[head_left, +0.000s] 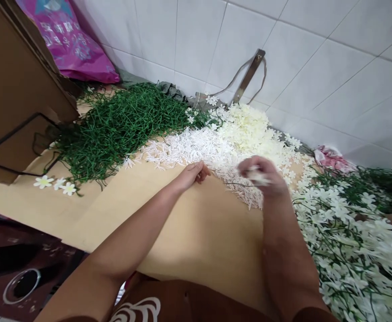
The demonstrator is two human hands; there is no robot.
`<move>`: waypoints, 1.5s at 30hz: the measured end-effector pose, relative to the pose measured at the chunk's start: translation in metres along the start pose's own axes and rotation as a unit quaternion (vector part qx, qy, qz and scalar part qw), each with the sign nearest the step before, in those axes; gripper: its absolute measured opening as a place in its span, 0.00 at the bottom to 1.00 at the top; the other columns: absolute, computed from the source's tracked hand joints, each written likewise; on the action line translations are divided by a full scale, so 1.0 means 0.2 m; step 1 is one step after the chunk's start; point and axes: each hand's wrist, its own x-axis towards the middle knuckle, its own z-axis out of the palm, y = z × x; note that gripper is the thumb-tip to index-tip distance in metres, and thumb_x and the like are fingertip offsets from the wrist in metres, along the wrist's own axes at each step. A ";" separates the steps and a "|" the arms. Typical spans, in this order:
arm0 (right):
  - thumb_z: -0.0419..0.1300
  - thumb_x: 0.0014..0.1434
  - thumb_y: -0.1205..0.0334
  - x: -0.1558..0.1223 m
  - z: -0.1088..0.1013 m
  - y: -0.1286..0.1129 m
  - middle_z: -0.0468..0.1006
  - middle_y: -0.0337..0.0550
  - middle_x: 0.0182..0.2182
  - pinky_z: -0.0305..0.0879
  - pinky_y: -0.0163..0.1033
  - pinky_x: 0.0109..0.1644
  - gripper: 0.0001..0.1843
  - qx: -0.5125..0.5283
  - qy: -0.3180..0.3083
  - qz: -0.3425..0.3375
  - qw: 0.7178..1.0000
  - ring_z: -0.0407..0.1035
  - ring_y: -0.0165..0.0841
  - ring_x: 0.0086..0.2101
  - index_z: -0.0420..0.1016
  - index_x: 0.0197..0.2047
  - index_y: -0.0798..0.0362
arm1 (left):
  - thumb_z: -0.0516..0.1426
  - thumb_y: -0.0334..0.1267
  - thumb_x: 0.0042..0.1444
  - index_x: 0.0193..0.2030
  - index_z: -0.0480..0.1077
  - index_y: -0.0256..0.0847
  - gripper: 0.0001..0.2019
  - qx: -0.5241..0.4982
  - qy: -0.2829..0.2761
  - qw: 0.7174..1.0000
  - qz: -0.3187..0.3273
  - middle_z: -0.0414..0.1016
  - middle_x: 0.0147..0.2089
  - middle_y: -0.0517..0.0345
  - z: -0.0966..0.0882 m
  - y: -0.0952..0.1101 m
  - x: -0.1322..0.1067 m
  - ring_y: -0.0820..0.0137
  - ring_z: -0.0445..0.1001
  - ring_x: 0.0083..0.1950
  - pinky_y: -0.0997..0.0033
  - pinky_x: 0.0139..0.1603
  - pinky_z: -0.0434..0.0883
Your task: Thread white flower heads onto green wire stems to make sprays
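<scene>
White tiled wall (316, 76), flat tan worktop (189, 237)

Likely workshop: heaped blossoms (249, 129), green stems (132, 118)

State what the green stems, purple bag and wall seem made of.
Green stems: probably moulded plastic, evenly coloured, wiry strands. Purple bag: likely plastic film, slightly shiny, with creases and printing. Wall: apparently glazed ceramic tile, pale and smooth, with straight joint lines.

The right grip (265, 178) is blurry. Below the left grip (193, 175), the table (175, 257) has a soft bright patch beside a dim shadow.
</scene>
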 end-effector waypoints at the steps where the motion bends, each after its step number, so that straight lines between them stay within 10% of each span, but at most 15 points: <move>1: 0.75 0.39 0.46 -0.03 -0.05 -0.06 0.74 0.38 0.24 0.64 0.38 0.28 0.20 -0.006 0.024 -0.042 0.999 0.68 0.30 0.27 0.72 0.26 0.48 | 0.56 0.67 0.49 0.26 0.70 0.36 0.30 -0.006 0.005 1.000 0.002 0.62 0.20 0.63 -0.01 0.00 0.00 0.77 0.61 0.21 0.73 0.25 0.57; 9: 0.69 0.51 0.50 0.10 0.01 -0.20 0.77 0.39 0.31 0.70 0.43 0.37 0.13 -0.061 0.060 -0.046 0.995 0.71 0.35 0.37 0.74 0.37 0.43 | 0.55 0.51 0.57 0.27 0.69 0.36 0.18 0.091 -0.019 0.995 -0.035 0.59 0.19 0.66 0.01 0.00 0.00 0.78 0.56 0.22 0.75 0.25 0.55; 15: 0.64 0.55 0.60 0.43 0.35 -0.02 0.76 0.40 0.30 0.68 0.42 0.41 0.05 -0.156 0.004 -0.070 0.985 0.70 0.32 0.33 0.75 0.30 0.50 | 0.51 0.42 0.59 0.28 0.69 0.37 0.14 0.158 -0.017 0.987 -0.016 0.58 0.20 0.66 0.02 -0.01 -0.01 0.77 0.56 0.23 0.75 0.25 0.55; 22: 0.63 0.57 0.70 0.77 0.76 0.22 0.73 0.60 0.50 0.66 0.50 0.53 0.16 -0.593 -0.099 0.026 0.799 0.68 0.48 0.51 0.77 0.50 0.58 | 0.52 0.23 0.47 0.19 0.63 0.38 0.10 0.199 0.023 0.980 -0.011 0.66 0.22 0.63 -0.01 -0.06 0.02 0.74 0.61 0.27 0.71 0.32 0.60; 26: 0.61 0.56 0.72 0.79 0.71 0.24 0.75 0.57 0.47 0.67 0.47 0.48 0.12 -0.628 -0.090 0.041 0.772 0.71 0.46 0.46 0.79 0.44 0.56 | 0.51 0.26 0.50 0.19 0.62 0.38 0.11 0.210 0.005 0.978 -0.009 0.63 0.21 0.63 -0.01 -0.07 0.01 0.74 0.60 0.26 0.72 0.30 0.58; 35: 0.64 0.51 0.68 0.63 0.36 0.16 0.72 0.38 0.23 0.60 0.39 0.36 0.04 -0.424 0.074 0.019 0.902 0.63 0.30 0.26 0.73 0.26 0.54 | 0.50 0.43 0.60 0.31 0.70 0.38 0.14 0.222 -0.044 0.974 0.016 0.59 0.22 0.65 -0.02 -0.04 0.00 0.75 0.59 0.25 0.72 0.29 0.58; 45: 0.65 0.55 0.62 0.44 0.09 0.12 0.59 0.30 0.13 0.47 0.34 0.24 0.16 -0.278 0.204 0.086 0.935 0.50 0.22 0.17 0.63 0.21 0.52 | 0.50 0.44 0.59 0.30 0.69 0.39 0.13 0.238 -0.030 0.971 0.017 0.57 0.21 0.66 -0.01 -0.03 0.00 0.76 0.56 0.23 0.74 0.27 0.55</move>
